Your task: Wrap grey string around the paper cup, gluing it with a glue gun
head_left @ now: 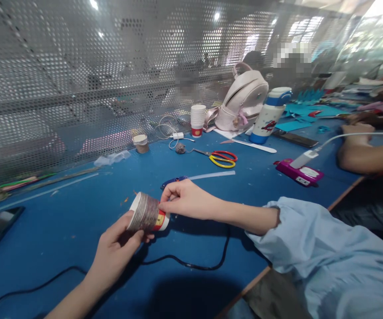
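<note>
My left hand (114, 248) grips a paper cup (147, 213) that lies on its side, its wall wound with brownish twine and a red band showing near its base. My right hand (183, 201) is closed in a pinch against the cup's wrapped side, fingertips pressed on the twine. Both hands hover just above the blue table (61, 230). Behind my right hand lies a blue glue gun (174, 180) with a clear glue stick (211, 175) pointing right.
Red-and-yellow scissors (222, 158), a stack of paper cups (198, 119), a pink backpack (244, 99), a bottle (271, 115) and a pink power bank (299, 173) stand further back. A black cable (191, 265) loops near me. Another person's arm (367, 155) rests at the right. A perforated screen (78, 79) closes the far side.
</note>
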A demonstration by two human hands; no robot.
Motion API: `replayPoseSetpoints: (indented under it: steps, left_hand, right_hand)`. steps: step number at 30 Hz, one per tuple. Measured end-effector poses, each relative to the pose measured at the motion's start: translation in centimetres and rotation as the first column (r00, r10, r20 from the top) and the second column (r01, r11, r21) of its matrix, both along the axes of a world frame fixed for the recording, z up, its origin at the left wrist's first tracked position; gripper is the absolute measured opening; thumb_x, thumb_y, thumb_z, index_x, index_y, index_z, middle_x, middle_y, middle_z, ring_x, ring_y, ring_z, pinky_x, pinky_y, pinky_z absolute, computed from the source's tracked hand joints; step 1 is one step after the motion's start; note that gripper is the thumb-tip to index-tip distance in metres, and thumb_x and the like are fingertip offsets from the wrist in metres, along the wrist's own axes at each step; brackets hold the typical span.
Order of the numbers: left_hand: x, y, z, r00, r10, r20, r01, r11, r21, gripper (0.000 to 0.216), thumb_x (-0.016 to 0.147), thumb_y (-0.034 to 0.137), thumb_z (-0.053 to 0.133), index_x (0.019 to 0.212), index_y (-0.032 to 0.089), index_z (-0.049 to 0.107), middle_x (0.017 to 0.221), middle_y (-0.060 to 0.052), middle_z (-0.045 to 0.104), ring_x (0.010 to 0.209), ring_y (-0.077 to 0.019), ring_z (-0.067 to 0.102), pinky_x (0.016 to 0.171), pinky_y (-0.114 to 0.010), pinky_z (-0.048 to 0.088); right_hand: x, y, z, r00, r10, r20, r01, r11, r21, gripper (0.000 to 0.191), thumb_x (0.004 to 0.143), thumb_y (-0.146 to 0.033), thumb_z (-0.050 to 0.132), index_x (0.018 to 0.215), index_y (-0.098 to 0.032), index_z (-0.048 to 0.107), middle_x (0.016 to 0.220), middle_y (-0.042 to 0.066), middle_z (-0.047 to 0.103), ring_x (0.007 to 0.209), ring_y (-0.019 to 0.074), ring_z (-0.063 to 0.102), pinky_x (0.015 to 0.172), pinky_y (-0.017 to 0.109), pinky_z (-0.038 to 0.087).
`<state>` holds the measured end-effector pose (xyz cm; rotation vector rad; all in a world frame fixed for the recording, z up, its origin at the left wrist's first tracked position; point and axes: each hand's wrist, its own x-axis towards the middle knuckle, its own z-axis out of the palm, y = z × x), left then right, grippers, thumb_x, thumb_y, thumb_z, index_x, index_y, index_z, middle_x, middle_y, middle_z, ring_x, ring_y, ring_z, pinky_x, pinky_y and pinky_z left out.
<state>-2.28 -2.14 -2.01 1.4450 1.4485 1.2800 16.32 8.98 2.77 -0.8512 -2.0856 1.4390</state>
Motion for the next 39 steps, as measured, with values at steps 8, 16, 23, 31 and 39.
replayPoseSetpoints:
  steps: [8,16,23,31,39]
  left_hand:
    - [0.0,0.0,0.2,0.999,0.014,0.034,-0.013,0.999,-0.034,0.013,0.078,0.024,0.063,0.085,0.018,0.072,0.078,-0.003,0.073,0.065,-0.0195,0.069,0.067,-0.028,0.054]
    - [-0.7,0.4,-0.9,0.968,0.042,0.249,-0.031,0.998,-0.046,0.019,0.073,0.016,0.062,0.09,0.019,0.07,0.076,-0.001,0.072,0.066,-0.0189,0.065,0.068,-0.03,0.051]
    - [0.1,0.5,0.2,0.994,0.012,0.11,-0.007,0.999,-0.043,0.015,0.076,0.019,0.061,0.088,0.018,0.069,0.074,-0.001,0.07,0.062,-0.0161,0.064,0.068,-0.028,0.051]
    - [2.1,0.1,2.1,0.996,0.087,-0.019,-0.089,0.983,-0.162,0.03,0.08,0.04,0.061,0.1,0.017,0.061,0.06,0.0,0.069,0.046,-0.0137,0.057,0.048,-0.025,0.047]
    - [2.2,-0.2,2.2,0.987,0.162,0.005,-0.159,0.977,-0.139,0.023,0.083,0.039,0.06,0.083,0.017,0.061,0.06,0.0,0.068,0.049,-0.0121,0.059,0.053,-0.024,0.048]
  right_hand:
    - [0.1,0.0,0.0,1.0,0.015,-0.025,-0.015,1.0,-0.012,0.01,0.074,-0.019,0.065,0.07,-0.014,0.058,0.056,-0.007,0.051,0.051,0.0042,0.041,0.049,0.017,0.034]
    - [0.6,-0.1,-0.3,1.0,0.017,-0.018,-0.018,0.998,-0.053,0.026,0.082,-0.039,0.062,0.091,-0.014,0.06,0.08,0.0,0.062,0.054,0.0046,0.046,0.05,0.019,0.037]
    - [0.6,-1.4,-1.5,0.989,0.114,0.092,-0.127,0.979,0.158,0.06,0.07,-0.038,0.074,0.122,-0.016,0.052,0.104,0.006,0.066,0.086,0.0164,0.064,0.073,0.027,0.05]
    - [0.6,-1.3,-3.4,0.988,0.055,0.147,-0.14,0.73,0.669,0.058,0.084,-0.031,0.06,0.135,-0.012,0.038,0.131,0.016,0.052,0.116,0.0277,0.055,0.084,0.038,0.053]
    - [0.7,-1.5,-2.7,0.998,0.049,0.043,-0.062,0.91,0.41,0.05,0.082,-0.031,0.064,0.125,-0.015,0.046,0.101,0.007,0.064,0.068,0.0126,0.061,0.066,0.028,0.052]
